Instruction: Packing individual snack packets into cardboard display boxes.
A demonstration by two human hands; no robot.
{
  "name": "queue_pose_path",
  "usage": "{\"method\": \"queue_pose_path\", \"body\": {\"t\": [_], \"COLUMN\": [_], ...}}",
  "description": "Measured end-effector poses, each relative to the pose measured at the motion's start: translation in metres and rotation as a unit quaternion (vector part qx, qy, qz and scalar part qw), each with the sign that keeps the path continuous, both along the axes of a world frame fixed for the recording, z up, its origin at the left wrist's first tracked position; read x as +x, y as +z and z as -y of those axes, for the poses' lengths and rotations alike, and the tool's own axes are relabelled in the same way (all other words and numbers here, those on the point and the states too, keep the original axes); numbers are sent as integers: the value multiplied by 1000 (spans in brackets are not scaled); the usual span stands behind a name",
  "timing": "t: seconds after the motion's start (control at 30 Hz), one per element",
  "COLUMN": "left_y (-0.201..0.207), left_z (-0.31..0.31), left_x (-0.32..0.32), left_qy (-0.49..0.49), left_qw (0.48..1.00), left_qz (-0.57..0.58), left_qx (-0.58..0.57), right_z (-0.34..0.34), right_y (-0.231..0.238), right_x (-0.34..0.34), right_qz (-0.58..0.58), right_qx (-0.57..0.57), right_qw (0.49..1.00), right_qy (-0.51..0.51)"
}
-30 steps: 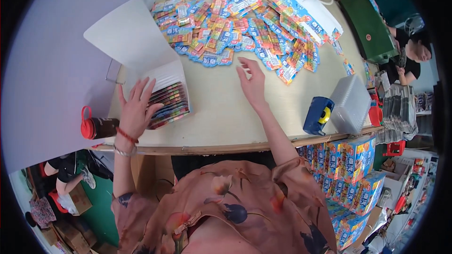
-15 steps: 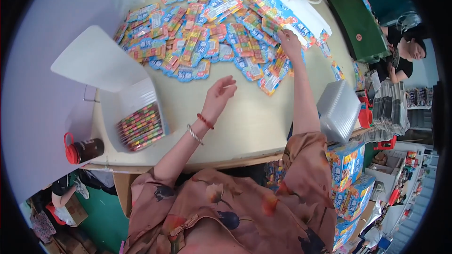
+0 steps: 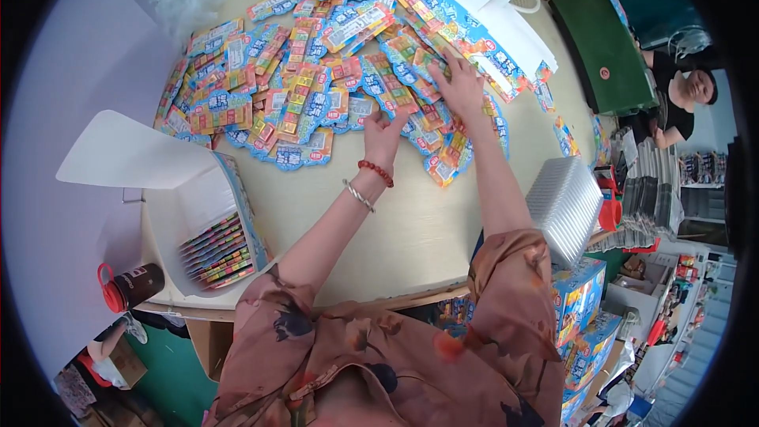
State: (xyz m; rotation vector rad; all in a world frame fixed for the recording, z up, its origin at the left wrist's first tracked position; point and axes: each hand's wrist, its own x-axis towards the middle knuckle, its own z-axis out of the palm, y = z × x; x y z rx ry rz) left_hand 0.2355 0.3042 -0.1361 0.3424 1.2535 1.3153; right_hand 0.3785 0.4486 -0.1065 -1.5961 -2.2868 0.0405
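A spread-out heap of flat, colourful sweet packets (image 3: 304, 99) with blue wavy edges covers the far half of the table. At its near edge, my left hand (image 3: 383, 141) pinches the lower end of one packet (image 3: 387, 83). My right hand (image 3: 462, 93) lies over packets at the heap's right side, fingers stretched and apart, fingertips touching them. On the left stands an open white carton (image 3: 178, 209), its lid flap raised. Inside it, a row of packets (image 3: 217, 253) is stacked on edge.
A dark bottle with a red lid (image 3: 133, 286) stands by the table's left edge. Stacked clear plastic trays (image 3: 564, 209) sit at the right edge. Flattened cartons (image 3: 490, 20) and a green bin (image 3: 603, 43) are at the far right. Another person (image 3: 684, 99) is beyond.
My left hand has moved forward and right from bare table onto a packet at the heap's edge. My right hand has shifted left and nearer. The view has shifted slightly.
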Motion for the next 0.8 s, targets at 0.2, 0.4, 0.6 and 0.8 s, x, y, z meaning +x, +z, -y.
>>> {"method": "queue_pose_path", "body": {"t": [0.2, 0.4, 0.6, 0.8], "left_y": [-6, -10, -8, 23], "left_z": [-5, 37, 90, 117], "left_x": [-9, -44, -64, -76], "left_qy": [121, 121, 97, 8], "left_qw": [984, 959, 960, 984], "left_qz": [-112, -250, -249, -161], "left_qx": [69, 50, 79, 71], "right_z": [81, 158, 218, 193], "right_y": [-4, -1, -1, -8], "right_x": [-46, -70, -65, -32], "right_qz": [-42, -60, -118, -193], "right_qx": [67, 82, 10, -9], "right_qw": [995, 989, 990, 977], "right_qy": [-66, -104, -81, -86]}}
